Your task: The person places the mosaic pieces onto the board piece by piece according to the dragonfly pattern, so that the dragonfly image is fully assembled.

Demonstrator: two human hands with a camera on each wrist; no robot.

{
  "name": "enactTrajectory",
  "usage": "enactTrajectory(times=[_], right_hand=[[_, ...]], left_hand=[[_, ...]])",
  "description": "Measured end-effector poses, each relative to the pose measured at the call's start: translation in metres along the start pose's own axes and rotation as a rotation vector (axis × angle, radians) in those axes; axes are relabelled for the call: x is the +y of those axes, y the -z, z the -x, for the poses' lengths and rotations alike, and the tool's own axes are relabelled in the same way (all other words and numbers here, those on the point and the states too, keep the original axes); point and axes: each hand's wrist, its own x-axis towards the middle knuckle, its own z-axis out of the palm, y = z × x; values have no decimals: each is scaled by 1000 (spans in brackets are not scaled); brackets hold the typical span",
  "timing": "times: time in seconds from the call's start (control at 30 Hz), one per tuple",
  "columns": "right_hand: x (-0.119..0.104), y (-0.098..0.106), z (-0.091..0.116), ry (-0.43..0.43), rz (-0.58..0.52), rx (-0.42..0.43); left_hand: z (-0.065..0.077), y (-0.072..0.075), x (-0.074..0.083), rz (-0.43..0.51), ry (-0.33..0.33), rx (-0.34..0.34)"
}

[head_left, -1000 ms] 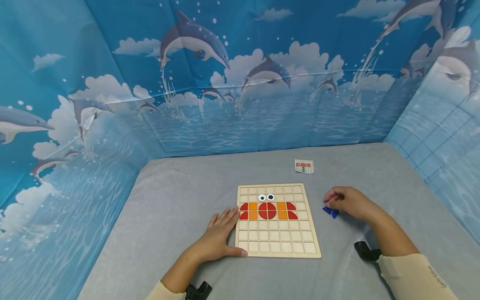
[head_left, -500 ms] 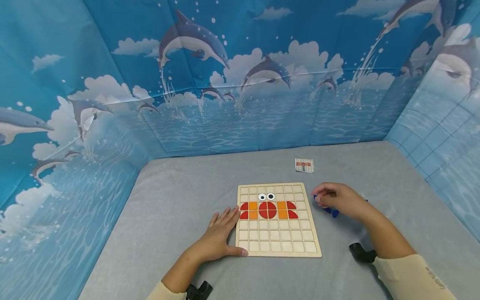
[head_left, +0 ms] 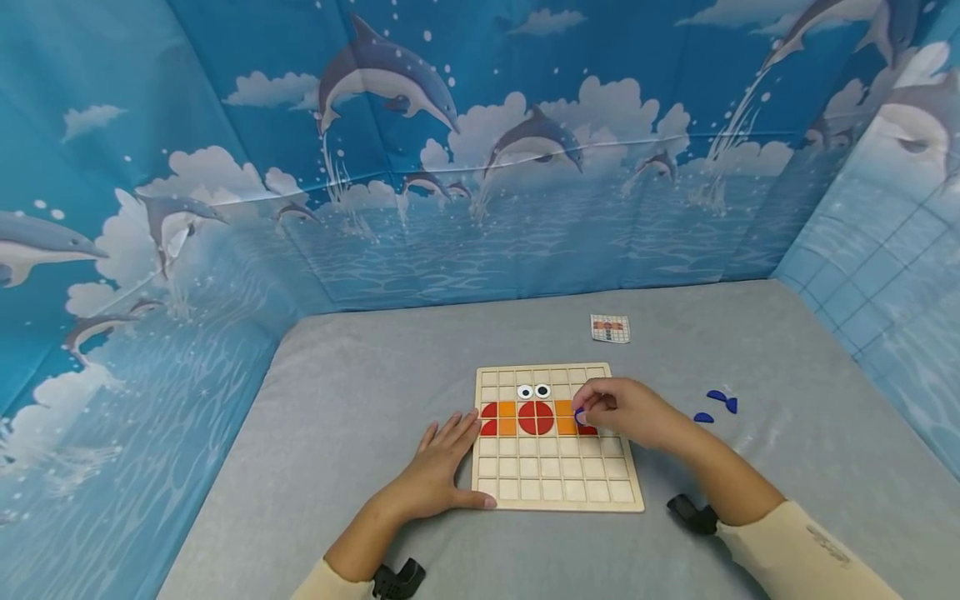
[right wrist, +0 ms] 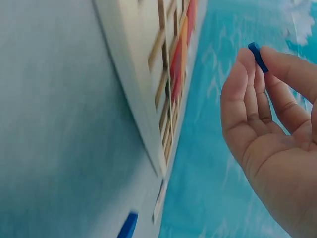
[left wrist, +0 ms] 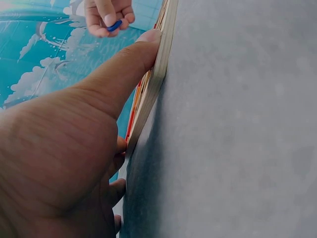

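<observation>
Wooden board | edge: left hand | clear above: right hand + blue piece

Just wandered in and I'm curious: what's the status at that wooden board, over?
Left fingers touching edge of square wooden grid board. Right fingers pinching small flat blue piece above it. In head view, those fingers partly hide flat red tile.
</observation>
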Motion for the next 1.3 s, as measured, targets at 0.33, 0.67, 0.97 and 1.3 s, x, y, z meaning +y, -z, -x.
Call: enactTrajectory(times=[0.33,0.67,0.97,1.3], right_hand=[[-11,-31,-23,77,39,-109],[-17,-45,-35,62,82,-149],[-19,-55,-41,123,169,-168],[-19,-57,-39,171,277,-128]], left_hand=[[-1,1,0,-14,-3,0],[-2,2,-1,-18,-12,4],[-1,2,-1,-27,-17,9],[-1,1,-2,-14,-13,-1]])
